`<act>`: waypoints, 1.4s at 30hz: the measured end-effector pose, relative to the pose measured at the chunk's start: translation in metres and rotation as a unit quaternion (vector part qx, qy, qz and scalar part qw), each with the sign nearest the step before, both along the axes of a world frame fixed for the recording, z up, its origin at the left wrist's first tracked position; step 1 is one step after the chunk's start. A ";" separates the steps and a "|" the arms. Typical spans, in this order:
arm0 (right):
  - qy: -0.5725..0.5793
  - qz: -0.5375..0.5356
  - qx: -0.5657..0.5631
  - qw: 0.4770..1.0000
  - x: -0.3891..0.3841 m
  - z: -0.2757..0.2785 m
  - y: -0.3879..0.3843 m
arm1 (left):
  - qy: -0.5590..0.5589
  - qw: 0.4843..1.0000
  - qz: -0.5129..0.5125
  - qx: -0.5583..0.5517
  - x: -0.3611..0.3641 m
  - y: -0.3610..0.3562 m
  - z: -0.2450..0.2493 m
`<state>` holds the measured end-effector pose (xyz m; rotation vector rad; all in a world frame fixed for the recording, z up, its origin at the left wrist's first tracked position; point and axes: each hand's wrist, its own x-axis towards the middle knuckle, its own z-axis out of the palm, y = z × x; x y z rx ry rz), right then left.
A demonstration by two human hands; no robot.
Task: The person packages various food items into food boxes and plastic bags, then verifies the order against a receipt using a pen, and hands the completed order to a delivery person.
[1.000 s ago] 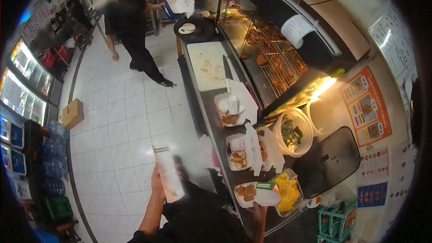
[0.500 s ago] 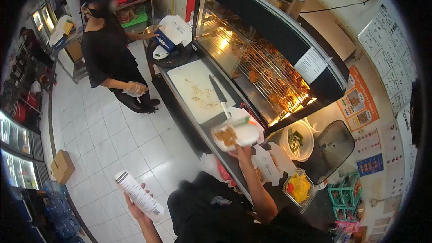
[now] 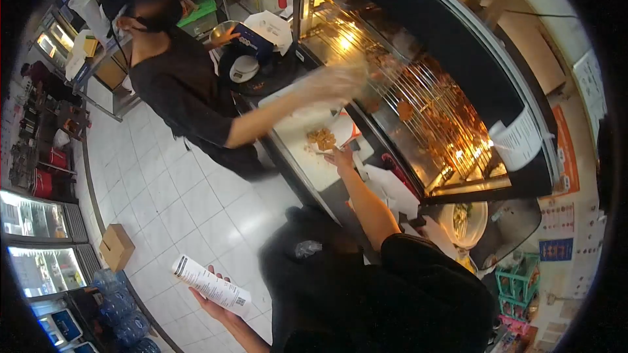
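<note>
My left hand (image 3: 221, 304), low over the floor, holds a long curled printed receipt (image 3: 210, 284) with a QR code at its end. My right hand (image 3: 341, 160) reaches out over the counter and grips the near edge of a white takeaway box (image 3: 343, 129) with an orange mark. Chopped brown food (image 3: 322, 138) lies in the box. Beneath and beside it is a white cutting board (image 3: 297, 147). A co-worker's gloved hand (image 3: 337, 84), smeared by motion, passes just beyond the box, near the warmer.
A lit food warmer (image 3: 405, 111) with racks of grilled meat stands along the counter. The co-worker (image 3: 180, 85) stands at the far left end, other hand at a blue box (image 3: 252, 42). A scale (image 3: 244, 68), a round tub (image 3: 463, 224) and a floor carton (image 3: 116, 247) are around.
My right hand has carried the box of chopped food farther along the counter, over the cutting board. The co-worker has come closer and swung a gloved arm up across the counter. My left hand keeps the receipt.
</note>
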<state>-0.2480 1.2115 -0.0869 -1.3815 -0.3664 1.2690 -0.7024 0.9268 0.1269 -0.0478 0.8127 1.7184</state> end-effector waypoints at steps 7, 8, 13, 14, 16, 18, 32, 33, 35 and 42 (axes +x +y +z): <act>0.039 -0.080 -0.002 0.996 0.008 -0.047 0.016 | 0.059 0.996 0.013 -0.070 0.022 0.059 0.018; 0.010 -0.080 0.006 0.997 0.006 -0.055 0.011 | 0.066 0.994 0.013 -0.089 0.023 0.064 0.018; -0.207 -0.083 0.002 0.975 -0.017 -0.082 -0.055 | 0.114 0.979 -0.054 -0.158 0.001 0.073 0.000; -0.077 -0.170 -0.071 0.980 -0.044 0.010 -0.070 | 0.121 0.974 -0.062 -0.183 0.003 0.073 0.008; -0.086 -0.063 -0.032 0.994 -0.057 0.072 -0.091 | 0.122 0.969 -0.099 -0.192 -0.017 0.070 -0.009; 0.024 -0.031 -0.022 0.999 -0.065 0.058 -0.108 | 0.134 0.971 -0.069 -0.184 -0.040 0.071 -0.035; -0.069 -0.046 0.027 0.996 -0.114 0.067 -0.137 | 0.169 0.945 -0.208 -0.188 -0.063 0.072 -0.007; -0.046 -0.033 0.006 0.998 -0.120 0.070 -0.146 | 0.178 0.941 -0.213 -0.196 -0.067 0.067 -0.002; -0.028 -0.012 -0.015 0.999 -0.132 0.076 -0.162 | 0.178 0.939 -0.218 -0.196 -0.079 0.053 0.002; -0.094 0.081 -0.049 0.991 -0.159 0.040 -0.234 | 0.172 0.929 -0.268 -0.189 -0.112 0.014 -0.007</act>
